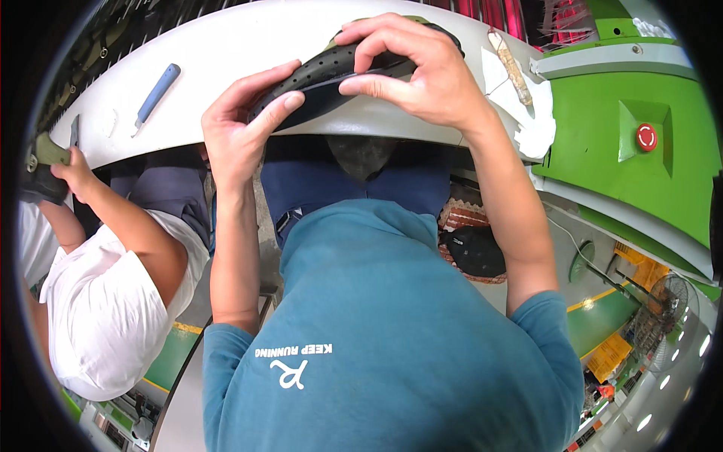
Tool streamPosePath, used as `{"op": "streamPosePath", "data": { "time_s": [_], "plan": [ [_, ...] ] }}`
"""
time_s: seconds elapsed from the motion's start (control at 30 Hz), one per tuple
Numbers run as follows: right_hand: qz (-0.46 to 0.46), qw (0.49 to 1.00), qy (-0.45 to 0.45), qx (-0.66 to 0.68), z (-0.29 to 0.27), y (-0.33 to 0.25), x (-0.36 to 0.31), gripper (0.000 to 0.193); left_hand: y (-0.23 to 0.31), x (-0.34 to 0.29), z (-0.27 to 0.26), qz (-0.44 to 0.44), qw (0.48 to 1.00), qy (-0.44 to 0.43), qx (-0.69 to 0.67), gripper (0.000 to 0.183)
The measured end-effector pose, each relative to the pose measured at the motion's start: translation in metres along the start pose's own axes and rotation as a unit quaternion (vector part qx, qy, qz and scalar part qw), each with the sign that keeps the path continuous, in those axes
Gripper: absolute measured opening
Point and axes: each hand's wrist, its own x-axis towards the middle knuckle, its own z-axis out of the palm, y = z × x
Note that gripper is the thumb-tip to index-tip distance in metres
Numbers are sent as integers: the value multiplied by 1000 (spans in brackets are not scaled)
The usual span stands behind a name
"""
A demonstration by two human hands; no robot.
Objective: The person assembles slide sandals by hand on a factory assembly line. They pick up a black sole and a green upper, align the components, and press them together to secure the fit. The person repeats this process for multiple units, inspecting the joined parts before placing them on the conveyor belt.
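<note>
Over the white table (218, 45), both my hands hold a black shoe (320, 71) with rows of small holes along its side and an olive-green part at its far edge. My left hand (241, 124) is closed round its left end, thumb on the near side and fingers beyond. At the right end, my right hand (425, 71) grips it, fingers arched over the top and thumb pressed to the near side. The shoe is tilted, and my right hand partly hides it. A blue-handled tool (160, 90) with a thin metal tip lies left of my left hand.
A wrapped, stained stick (512, 69) lies on white paper (538, 113) at the table's right. Beyond stands a green machine (587, 113) with a red push button (647, 137). At left, a co-worker in a white shirt (113, 324) holds an olive-and-black shoe (47, 154).
</note>
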Motion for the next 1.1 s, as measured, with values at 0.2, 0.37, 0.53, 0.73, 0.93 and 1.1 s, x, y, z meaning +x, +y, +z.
{"op": "streamPosePath", "data": {
  "time_s": [0.2, 0.37, 0.53, 0.73, 0.93, 1.1],
  "plan": [
    [11, 998, 31, 47, -3, 5, 6, 29, -7, 15, 0, 7, 999, -19, -26, 32],
    [73, 994, 4, 85, -2, -2, 15, 26, -2, 20, -3, -32, 999, -30, -12, 30],
    [95, 991, -3, 98, -1, 3, 18, 24, -2, 23, -4, -19, 999, -47, -11, 29],
    [156, 982, 3, 108, -2, -8, 20, 24, 0, 27, -2, -20, 999, -43, 11, 22],
    [165, 984, 42, 59, 1, -13, 18, 28, 18, 41, -5, 10, 984, -105, 143, 23],
    [124, 990, 55, 42, -3, -3, 11, 27, 18, 45, 21, 126, 966, -107, 197, 30]
  ]
}}
